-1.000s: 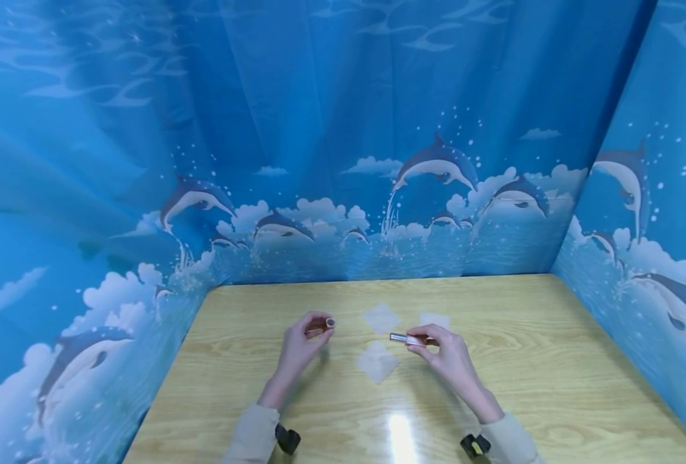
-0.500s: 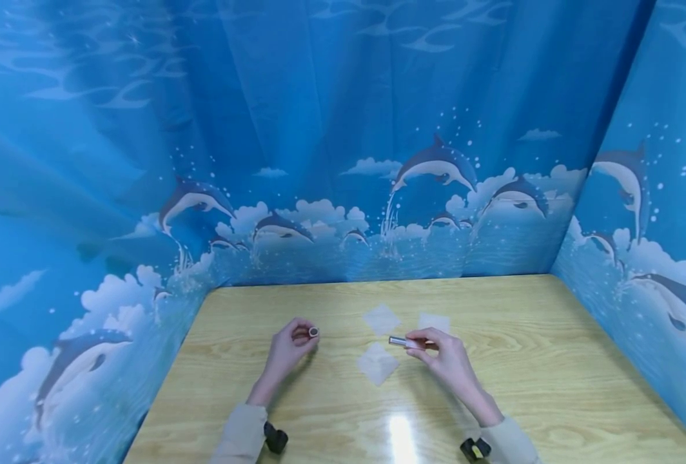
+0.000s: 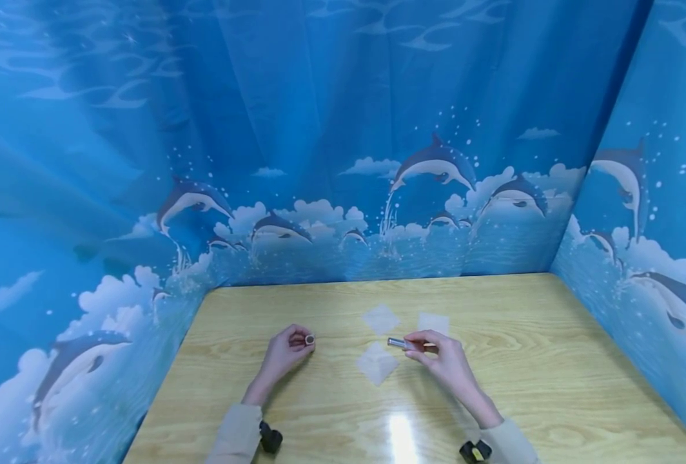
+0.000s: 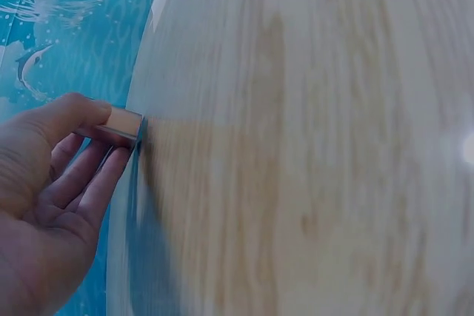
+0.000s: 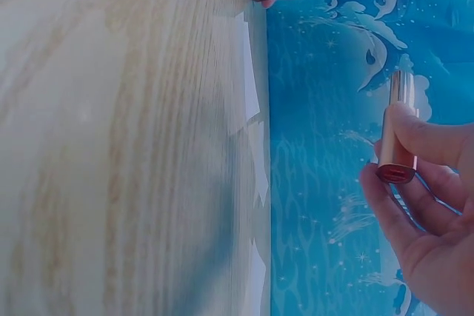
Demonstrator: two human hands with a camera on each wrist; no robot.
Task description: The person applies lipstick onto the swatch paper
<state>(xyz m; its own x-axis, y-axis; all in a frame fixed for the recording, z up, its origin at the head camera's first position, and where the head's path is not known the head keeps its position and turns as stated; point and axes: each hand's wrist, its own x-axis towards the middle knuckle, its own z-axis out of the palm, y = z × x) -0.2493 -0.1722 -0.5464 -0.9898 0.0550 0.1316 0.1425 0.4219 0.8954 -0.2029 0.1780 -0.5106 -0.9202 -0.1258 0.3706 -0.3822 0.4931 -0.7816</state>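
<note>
My left hand (image 3: 283, 353) pinches a lipstick cap (image 3: 310, 339) between thumb and fingers, its hollow end facing the head camera. In the left wrist view the rose-gold cap (image 4: 124, 125) has its rim right at the tabletop. My right hand (image 3: 450, 365) grips a lipstick tube (image 3: 397, 343) in the air, its silver end pointing left. Seen from the right wrist, the tube (image 5: 398, 138) is rose gold with a red base, held by the thumb and fingers. The two hands are well apart.
Three thin white paper squares (image 3: 377, 363) lie on the wooden table (image 3: 529, 361) between and behind the hands. A blue dolphin-print curtain (image 3: 320, 129) closes off the back and sides. Dark wrist cameras (image 3: 270, 438) sit on both sleeves.
My left hand has moved left and toward the table's near edge with the cap, lowering it to the tabletop. The right hand with the tube has hardly moved.
</note>
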